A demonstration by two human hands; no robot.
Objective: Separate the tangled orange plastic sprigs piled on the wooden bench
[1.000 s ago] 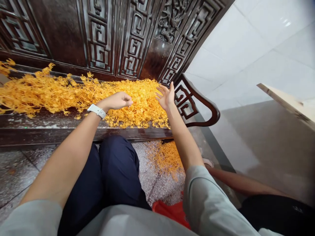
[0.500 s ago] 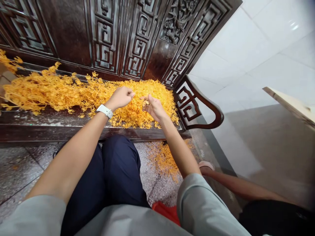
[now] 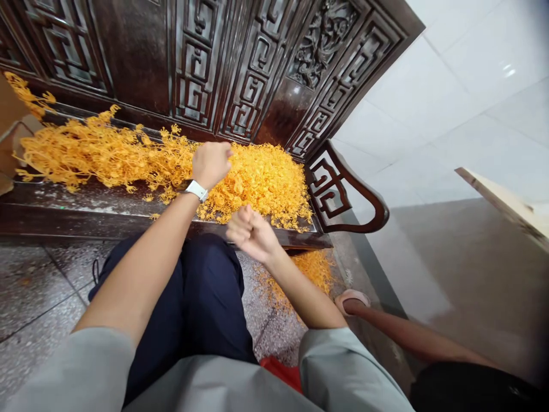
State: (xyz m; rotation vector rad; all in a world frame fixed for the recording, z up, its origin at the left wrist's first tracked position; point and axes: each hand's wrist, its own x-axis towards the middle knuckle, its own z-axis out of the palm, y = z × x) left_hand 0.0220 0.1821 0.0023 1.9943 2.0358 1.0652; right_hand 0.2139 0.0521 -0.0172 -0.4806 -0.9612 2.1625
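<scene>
A long heap of small, branched yellow-orange pieces point(image 3: 270, 177) lies along the seat of a dark wooden bench point(image 3: 103, 220). The pieces look like plastic, though their exact kind is unclear. My left hand point(image 3: 211, 164), with a pale-strapped watch at its wrist, is closed over the middle of the heap, back upward; its fingertips are mostly hidden. In front of the heap, by the seat's front edge, my right hand point(image 3: 253, 233) is closed with its fingers curled. Motion blurs it, and I cannot see what either hand holds.
A carved backrest point(image 3: 240, 86) rises behind the heap, and a curved armrest point(image 3: 377, 214) ends the bench at right. Orange bits point(image 3: 309, 274) litter the floor beneath. A cardboard box point(image 3: 17, 131) stands at far left. Another person's leg point(image 3: 407, 329) extends in at right.
My right hand has come down and toward me from the heap, its fingers curling in. My left hand has turned its back upward and stays over the heap. The view has shifted slightly.
</scene>
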